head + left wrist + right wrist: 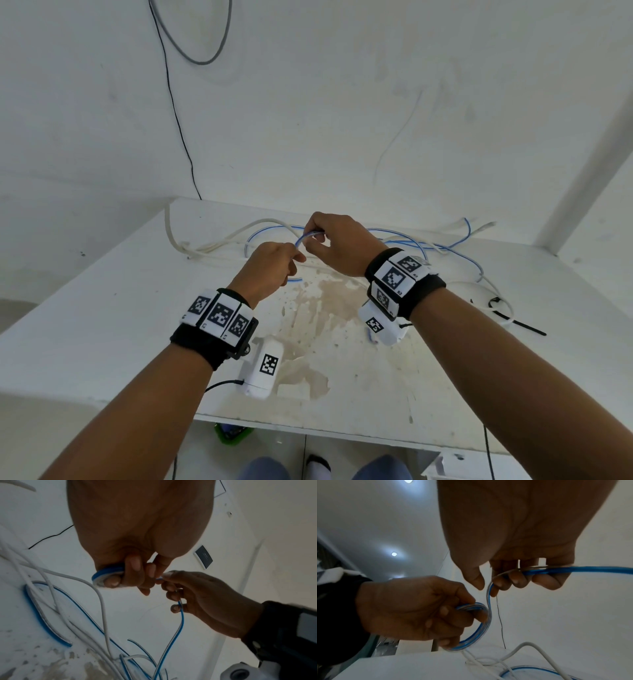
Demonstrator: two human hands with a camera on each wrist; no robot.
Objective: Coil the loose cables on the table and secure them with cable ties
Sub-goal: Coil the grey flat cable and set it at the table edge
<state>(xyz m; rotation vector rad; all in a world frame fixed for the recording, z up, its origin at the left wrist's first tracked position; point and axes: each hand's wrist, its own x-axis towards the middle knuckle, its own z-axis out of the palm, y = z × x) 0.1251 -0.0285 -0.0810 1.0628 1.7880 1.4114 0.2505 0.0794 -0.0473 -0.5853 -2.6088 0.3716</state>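
A blue-and-clear flat cable (404, 240) lies in loose loops along the back of the white table (102, 325). My left hand (294, 260) grips a small coil of this cable (106, 573), with the loops wound round its curled fingers (476, 626). Just to its right, my right hand (313, 236) pinches the strand leading into the coil (573, 570). Both hands hover above the tabletop. A short arc of blue cable (305, 236) bridges them. From the right hand the strand (181, 620) drops to the tangle below.
White cables (212, 243) tangle with the blue one at the back left. At the right, a white loop (479, 287) lies with a black cable tie (513, 320) on it. A brown stain (329, 308) marks the table's middle. The wall stands right behind.
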